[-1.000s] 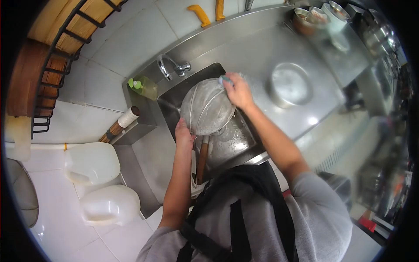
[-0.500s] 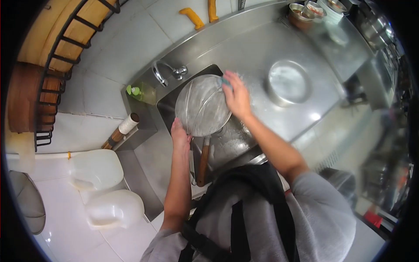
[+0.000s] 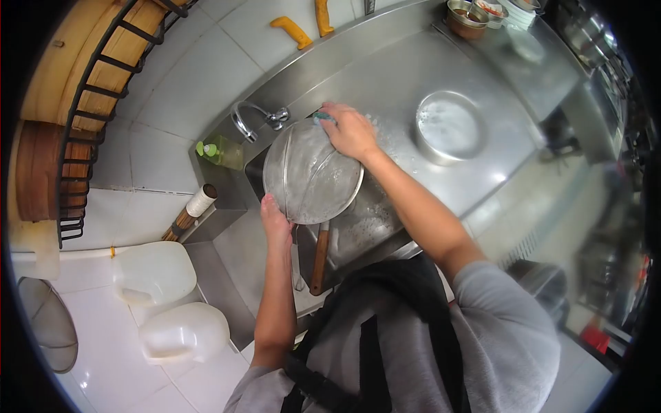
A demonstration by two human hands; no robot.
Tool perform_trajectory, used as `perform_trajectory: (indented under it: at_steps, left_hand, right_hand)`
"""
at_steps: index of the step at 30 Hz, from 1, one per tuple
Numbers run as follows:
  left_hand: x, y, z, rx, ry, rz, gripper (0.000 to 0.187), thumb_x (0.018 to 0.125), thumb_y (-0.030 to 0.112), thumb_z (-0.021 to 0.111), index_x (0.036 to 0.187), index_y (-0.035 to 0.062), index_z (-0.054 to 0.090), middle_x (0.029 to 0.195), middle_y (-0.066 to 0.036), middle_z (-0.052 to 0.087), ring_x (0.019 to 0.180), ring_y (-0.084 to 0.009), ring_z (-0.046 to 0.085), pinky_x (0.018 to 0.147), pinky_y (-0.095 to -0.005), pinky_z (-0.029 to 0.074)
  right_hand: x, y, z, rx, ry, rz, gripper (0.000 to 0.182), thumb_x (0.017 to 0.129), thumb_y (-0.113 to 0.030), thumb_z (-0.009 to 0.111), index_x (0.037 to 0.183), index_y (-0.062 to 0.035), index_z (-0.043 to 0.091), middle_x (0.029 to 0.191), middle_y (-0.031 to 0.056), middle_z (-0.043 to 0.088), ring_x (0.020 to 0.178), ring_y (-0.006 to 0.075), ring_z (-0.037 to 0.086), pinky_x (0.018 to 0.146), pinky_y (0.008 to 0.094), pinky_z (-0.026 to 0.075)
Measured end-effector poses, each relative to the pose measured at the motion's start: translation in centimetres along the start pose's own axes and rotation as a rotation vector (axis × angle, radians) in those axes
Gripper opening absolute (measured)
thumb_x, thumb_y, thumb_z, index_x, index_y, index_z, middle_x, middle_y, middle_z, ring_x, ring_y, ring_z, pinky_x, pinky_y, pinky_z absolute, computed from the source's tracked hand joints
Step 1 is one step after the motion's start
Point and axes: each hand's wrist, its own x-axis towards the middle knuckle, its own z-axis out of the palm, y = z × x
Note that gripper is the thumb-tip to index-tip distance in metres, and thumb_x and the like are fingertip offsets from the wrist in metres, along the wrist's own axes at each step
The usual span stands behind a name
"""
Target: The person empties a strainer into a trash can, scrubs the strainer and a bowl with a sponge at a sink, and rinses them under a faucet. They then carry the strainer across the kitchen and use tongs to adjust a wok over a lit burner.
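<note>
A round wire-mesh strainer (image 3: 313, 172) with curved wires across its face is tilted over the sink (image 3: 255, 172). My left hand (image 3: 275, 219) is closed on its near left rim. At the strainer's far edge, my right hand (image 3: 350, 132) presses a small green scouring pad (image 3: 323, 117) against the mesh, fingers closed round the pad. A wooden handle (image 3: 320, 260) sticks out toward me from below the strainer's near rim. Behind the strainer stands the tap (image 3: 260, 120), with a green pump bottle of soap (image 3: 222, 153) to its left.
A round metal pan (image 3: 451, 127) with whitish, sudsy contents sits on the steel counter to the right. Left of the sink are a bamboo brush (image 3: 191, 212) and two white plastic jugs (image 3: 155, 272). Small bowls (image 3: 468, 17) stand at the far right corner.
My right hand has slid with the scouring pad from the strainer's right edge to its far edge. The strainer and my left hand have shifted slightly left and nearer.
</note>
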Motion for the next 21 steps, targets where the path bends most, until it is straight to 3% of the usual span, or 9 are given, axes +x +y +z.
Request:
perform_trajectory:
  at_steps: [2,4,5,7,9,11,15,17,21]
  left_hand:
    - [0.4,-0.3,-1.0,-0.028,-0.006,0.04,0.04,0.098,0.036,0.038,0.122,0.0041,0.044,0.109,-0.01,0.059,0.089,-0.019,0.063,0.058,-0.0294,0.05]
    - [0.5,-1.3,-2.0,0.139,-0.096,0.174,0.039,0.098,0.034,0.037,0.116,0.0014,0.048,0.103,-0.009,0.06,0.082,-0.0156,0.061,0.056,-0.027,0.047]
    - [0.4,-1.7,-2.5,0.132,-0.086,0.172,0.039,0.098,0.034,0.037,0.116,0.0014,0.048,0.103,-0.009,0.06,0.082,-0.0156,0.061,0.056,-0.027,0.047]
    - [-0.1,-0.9,-1.8,0.368,-0.058,0.269,0.033,0.099,0.027,0.038,0.102,-0.0031,0.052,0.091,-0.005,0.055,0.082,-0.0131,0.05,0.075,-0.0287,0.043]
    - [-0.2,-1.1,-1.5,0.355,-0.029,0.265,0.033,0.099,0.026,0.038,0.099,-0.0034,0.053,0.086,-0.004,0.053,0.079,-0.0124,0.047,0.073,-0.0288,0.042]
    - [-0.1,-1.5,-1.9,0.354,-0.007,0.258,0.033,0.099,0.025,0.038,0.095,-0.0036,0.054,0.081,-0.003,0.052,0.075,-0.0116,0.044,0.07,-0.029,0.04]
    - [0.7,-2.3,-1.3,0.538,-0.065,0.387,0.032,0.098,0.024,0.038,0.092,-0.0033,0.053,0.074,-0.008,0.052,0.07,-0.0155,0.046,0.067,-0.0315,0.04]
    - [-0.4,-2.0,-0.8,0.611,-0.091,0.504,0.032,0.097,0.024,0.038,0.089,-0.003,0.052,0.071,-0.011,0.051,0.067,-0.0174,0.046,0.065,-0.0329,0.04]
    - [-0.3,-0.6,0.5,0.73,-0.091,0.576,0.031,0.097,0.023,0.036,0.085,-0.003,0.049,0.067,-0.015,0.049,0.061,-0.0241,0.046,0.06,-0.0379,0.038]
  right_hand:
    - [0.9,-0.6,-0.3,-0.037,-0.028,-0.106,0.03,0.086,-0.025,0.054,0.108,-0.0059,0.063,0.118,0.0149,0.059,0.11,0.0325,0.054,0.093,0.0389,0.042]
    - [2.5,-0.3,-1.5,0.149,-0.412,0.203,0.032,0.086,-0.025,0.054,0.108,-0.0049,0.063,0.118,0.0144,0.059,0.11,0.031,0.054,0.092,0.0376,0.043]
    - [2.0,0.1,-1.2,0.146,-0.423,0.198,0.032,0.086,-0.025,0.054,0.108,-0.0049,0.063,0.118,0.0144,0.059,0.11,0.031,0.054,0.092,0.0376,0.043]
    - [0.7,0.6,-0.4,-0.013,-0.09,-0.172,0.032,0.084,-0.022,0.057,0.11,-0.0051,0.063,0.122,0.014,0.056,0.115,0.0305,0.052,0.094,0.0396,0.041]
    - [-3.0,0.0,-0.2,-0.176,0.094,-0.276,0.032,0.082,-0.018,0.059,0.11,-0.0038,0.063,0.127,0.0133,0.053,0.119,0.0329,0.048,0.098,0.0423,0.037]
    - [-7.2,-1.1,0.1,-0.146,0.0,-0.34,0.031,0.081,-0.015,0.059,0.109,-0.0025,0.062,0.13,0.0121,0.05,0.121,0.036,0.044,0.101,0.0446,0.035]
    - [-7.5,0.8,0.3,-0.184,-0.109,-0.36,0.031,0.079,-0.013,0.06,0.108,-0.0016,0.063,0.13,0.0114,0.051,0.122,0.0339,0.044,0.102,0.0437,0.034]
    - [-3.4,4.4,1.4,-0.051,0.108,-0.038,0.034,0.076,-0.012,0.063,0.11,-0.0043,0.063,0.132,0.0093,0.05,0.125,0.0299,0.043,0.101,0.0449,0.035]
    - [-3.2,-0.4,0.4,-0.184,0.076,-0.174,0.034,0.076,-0.012,0.063,0.11,-0.0055,0.063,0.13,0.0091,0.052,0.125,0.0284,0.044,0.1,0.0438,0.037]
